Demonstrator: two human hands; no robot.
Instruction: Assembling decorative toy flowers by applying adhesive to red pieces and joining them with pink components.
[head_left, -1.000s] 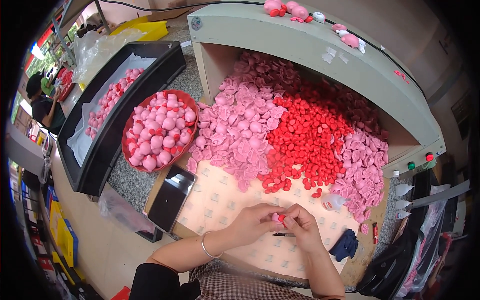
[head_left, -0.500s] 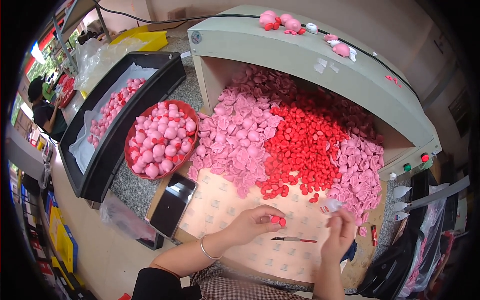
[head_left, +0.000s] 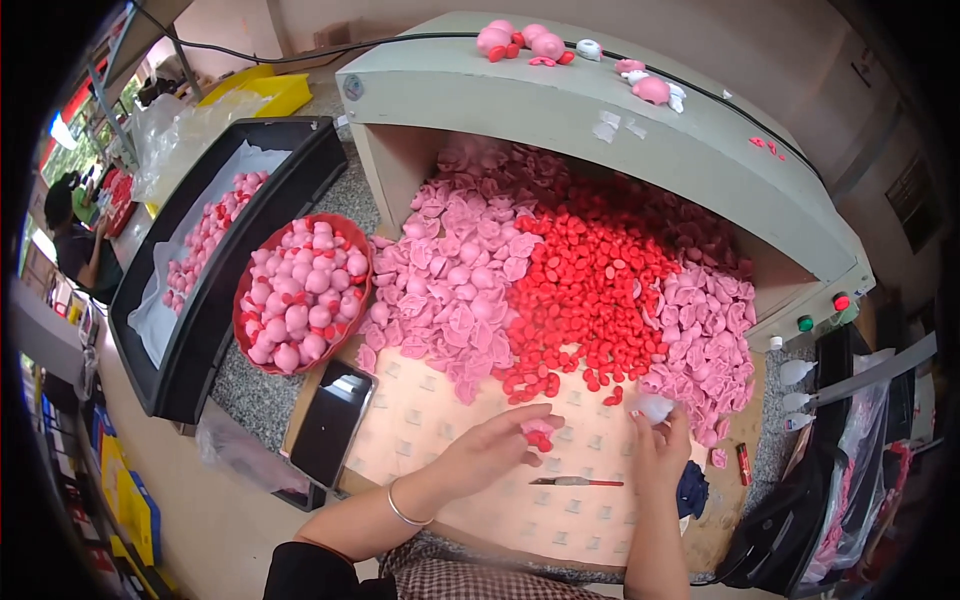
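Left hand (head_left: 495,450) fingers pinched together on a small pink-and-red piece (head_left: 538,434), held at the fingertips, at roughly 3 o'clock from the palm. It hovers over the patterned work mat (head_left: 430,430); a bracelet (head_left: 402,508) sits on that wrist.

Right hand (head_left: 662,448) is raised at 3 o'clock from the left hand, well apart from it. Fingers curled round a small pale pink part (head_left: 655,407), which sits at the fingertips, at 12 o'clock from the palm, right at the near edge of the right-hand pink pile (head_left: 705,340).

A thin tool with a red handle (head_left: 577,482) lies flat on the mat between the two hands, below both, at about 5 o'clock from the left-hand piece. Neither hand touches it.

At 12 o'clock from the hands: a heap of red pieces (head_left: 590,290) in the middle, flanked by the left pink pile (head_left: 455,280) and the right one, all spilling out from under a grey-green hood (head_left: 560,110).

At 10 o'clock from the left hand: a red bowl of rounded pink parts (head_left: 300,295), with a black tray (head_left: 215,260) beyond it. A dark phone (head_left: 332,422) lies at the mat's left edge, at 9 o'clock from the left hand.
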